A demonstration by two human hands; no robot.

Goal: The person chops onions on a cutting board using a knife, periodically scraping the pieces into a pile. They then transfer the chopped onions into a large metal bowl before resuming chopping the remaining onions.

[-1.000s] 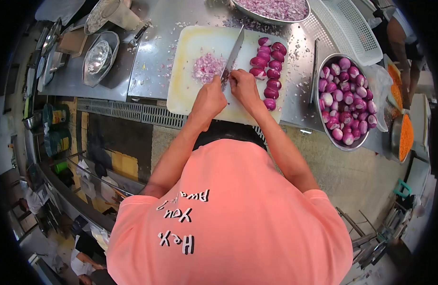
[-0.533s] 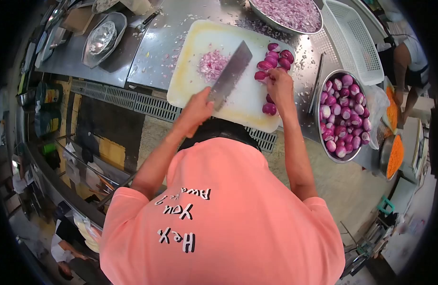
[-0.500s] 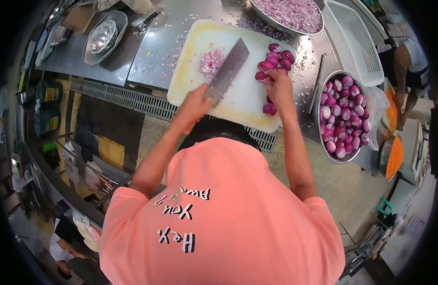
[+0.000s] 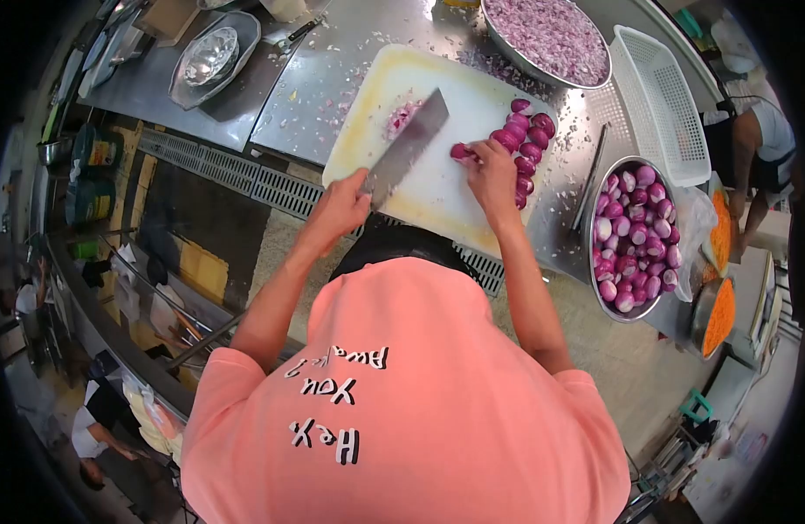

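Vs. earlier frame: right hand (image 4: 492, 173) had shifted left from the onion rows (image 4: 532, 144), bringing one red onion (image 4: 462, 151) toward mid-board. Right fingertips pinched that onion; left hand (image 4: 337, 211) was closed around the cleaver (image 4: 409, 150) handle. Cleaver sat over the cutting board's (image 4: 433, 192) left part, near chopped onion (image 4: 401, 118), long axis diagonal, blade end pointing forward-right.

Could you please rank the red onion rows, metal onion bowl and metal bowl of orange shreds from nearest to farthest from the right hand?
1. Red onion rows: right side of the cutting board
2. Metal onion bowl: right of the board
3. Metal bowl of orange shreds: far right
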